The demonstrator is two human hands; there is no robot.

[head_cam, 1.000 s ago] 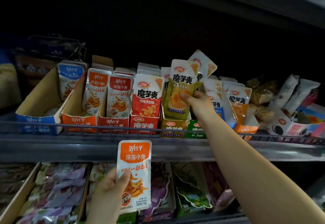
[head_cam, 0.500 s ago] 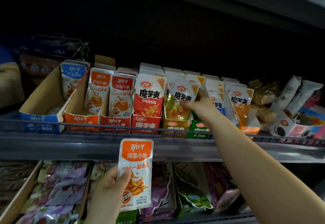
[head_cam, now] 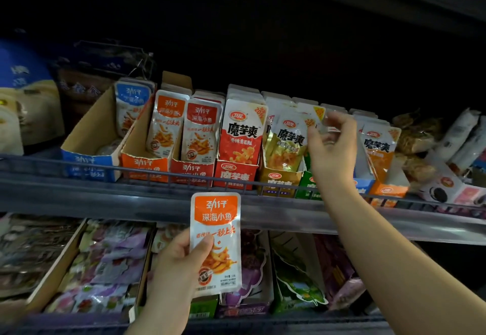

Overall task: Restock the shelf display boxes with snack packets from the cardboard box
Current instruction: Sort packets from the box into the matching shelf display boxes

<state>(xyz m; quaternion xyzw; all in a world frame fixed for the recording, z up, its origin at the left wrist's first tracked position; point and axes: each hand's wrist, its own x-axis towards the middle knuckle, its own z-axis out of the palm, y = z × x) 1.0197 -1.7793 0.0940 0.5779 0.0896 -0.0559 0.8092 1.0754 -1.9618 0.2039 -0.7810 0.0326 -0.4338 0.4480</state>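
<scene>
two bare hands work at a dim shop shelf, seen from a head camera looking forward and down. the left hand (head_cam: 173,263) at 6 o'clock holds an orange-topped fish snack packet (head_cam: 216,242) upright in front of the shelf edge (head_cam: 105,198), thumb pressed on its front, the other fingers hidden behind it. the right hand (head_cam: 332,148), at about 2 o'clock of that packet, is raised before the upper row with its fingers loosely curled and slightly apart; the thumb and forefinger tips sit close to the top corner of a yellow konjac packet (head_cam: 288,142), but whether they touch it is hard to tell. that packet stands tilted in a yellow display box (head_cam: 278,179).

at 9 o'clock of the yellow box stand a red konjac display box (head_cam: 235,177) full of packets, then two orange fish snack display boxes (head_cam: 147,169), each with packets upright, then a blue display box (head_cam: 89,166) that looks mostly empty, one blue-topped packet at its back. at 3 o'clock of the right hand, an orange konjac packet (head_cam: 378,148) is partly covered by the wrist, and a green box below the hand is mostly hidden. wrapped snacks at the far right are blurred and cut off. the lower shelf holds purple and green packets (head_cam: 110,263) too dark to read. the cardboard supply box is outside the view.
</scene>
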